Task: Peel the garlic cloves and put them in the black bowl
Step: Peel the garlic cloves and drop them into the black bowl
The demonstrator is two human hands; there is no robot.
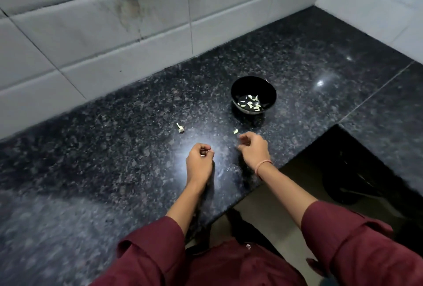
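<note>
The black bowl (263,88) stands on the dark granite counter and holds several peeled garlic cloves (250,103). One pale clove (235,131) lies on the counter just in front of the bowl. A bare garlic stem (180,127) lies further left. My right hand (255,149) hovers with loosely curled fingers, its fingertips just below the loose clove and not touching it. My left hand (198,163) rests on the counter with its fingers curled into a fist; nothing shows inside it.
The speckled granite counter (114,139) meets a white tiled wall (96,40) behind and on the right. The counter's front edge (270,182) runs diagonally by my right wrist, with a dark round object (350,180) on the floor below.
</note>
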